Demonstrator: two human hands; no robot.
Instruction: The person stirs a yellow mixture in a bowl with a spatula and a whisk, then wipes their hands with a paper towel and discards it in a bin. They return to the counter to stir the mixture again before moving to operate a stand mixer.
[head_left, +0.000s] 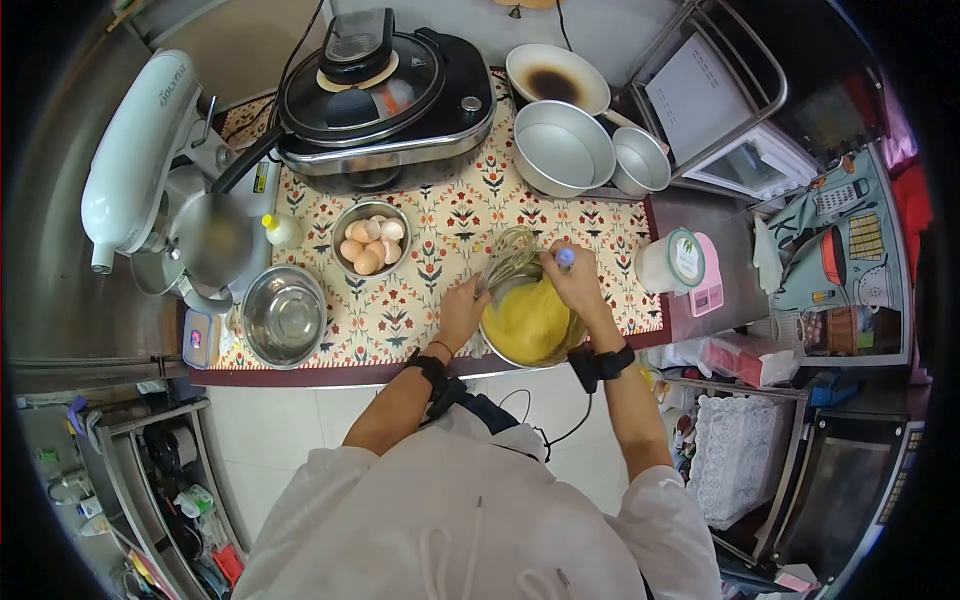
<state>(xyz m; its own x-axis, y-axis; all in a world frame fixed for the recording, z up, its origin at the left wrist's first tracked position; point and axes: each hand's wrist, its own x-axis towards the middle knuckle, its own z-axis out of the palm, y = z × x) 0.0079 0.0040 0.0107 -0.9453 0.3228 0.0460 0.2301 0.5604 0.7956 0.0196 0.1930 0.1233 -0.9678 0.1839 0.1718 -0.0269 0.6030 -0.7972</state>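
Bowl: we are keeping the bowl (503, 357) of batter (525, 322) between our hands, on the mat (440, 225).
Right hand (580, 287): we are closing it round a blue-capped bottle (565, 259) over the bowl's far rim.
Left hand (462, 306): we are gripping the bowl's left rim.
Whisk (508, 256): leaning on the bowl's far-left rim.
Eggshells (370, 243): lying beyond the bowl, to its left.

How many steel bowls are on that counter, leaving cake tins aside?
4: mixer bowl far left, empty bowl at the mat's left edge, eggshell bowl mid-mat, batter bowl gripped by the left hand, whisk in the right hand. Others may be hidden.
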